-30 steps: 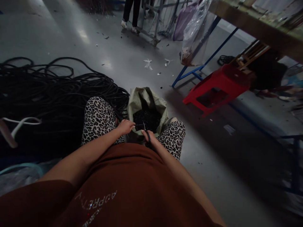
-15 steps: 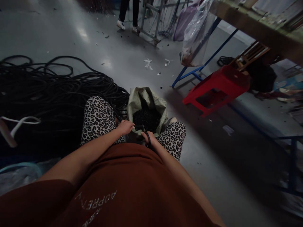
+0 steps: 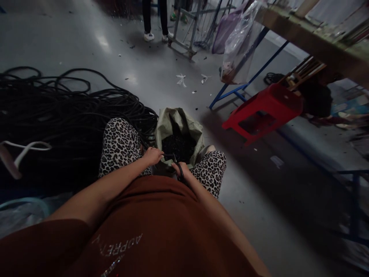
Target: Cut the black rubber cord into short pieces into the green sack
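Between my knees stands a pale green woven sack (image 3: 195,129), its mouth open upward. Small black cut pieces (image 3: 180,144) lie inside it. My left hand (image 3: 153,156) is closed at the sack's near left rim, pinching a black cord (image 3: 167,155) whose end points right over the opening. Scissors with black handles (image 3: 180,173) are in my right hand (image 3: 181,168), fingers wrapped round them. The blades point up and forward, close to the cord's end. Whether they touch the cord I cannot tell.
A large heap of black cord (image 3: 72,100) covers the floor on the left. A red plastic stool (image 3: 265,107) and a blue-legged table (image 3: 311,30) stand to the right. Farther off are a person's legs (image 3: 155,17) beside a metal rack (image 3: 184,34). White scraps (image 3: 181,80) dot the floor.
Both hands stay in nearly the same place over the sack, still holding cord and scissors. The view has shifted slightly, and the distant person's feet have moved a little.
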